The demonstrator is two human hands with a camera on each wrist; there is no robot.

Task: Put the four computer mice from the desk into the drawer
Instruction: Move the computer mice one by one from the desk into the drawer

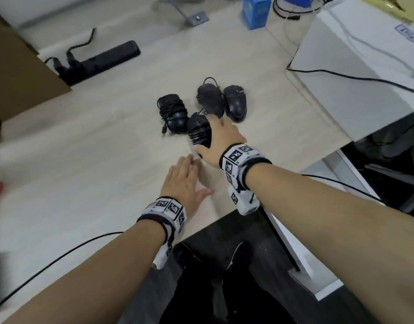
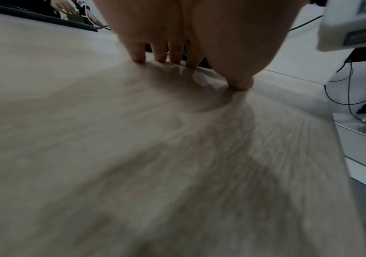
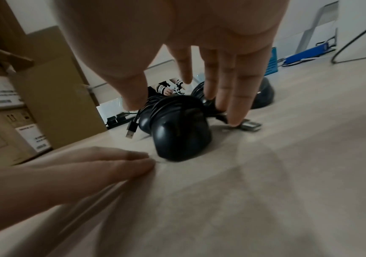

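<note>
Counting them, I see all four mice on the desk (image 1: 108,148), so none is in the drawer yet. The whole job is left to do. I judge I am just starting on the first one.

My right hand (image 1: 221,140) is spread wide over the nearest mouse (image 1: 199,130). This mouse has its cord wrapped around its body. In the right wrist view my thumb hangs on one side of it and my fingers (image 3: 239,97) reach down on the other side. They are straight and do not hold it yet. One fingertip seems to touch a plug (image 3: 251,126) lying on the desk just past the mouse.

My left hand (image 1: 182,181) lies flat and open on the desk, close to the front edge. Its fingertips rest on the wood just beside the nearest mouse. It holds nothing.

The other three mice sit a bit farther from the front edge. The wrapped mouse on the left (image 1: 173,113) touches the nearest one. The middle mouse (image 1: 210,98) and the right mouse (image 1: 235,102) lie side by side, just past my right fingers.

A white drawer (image 1: 301,253) seems to stand open below the front edge of the desk, on my right. I cannot see much of its inside.
</note>
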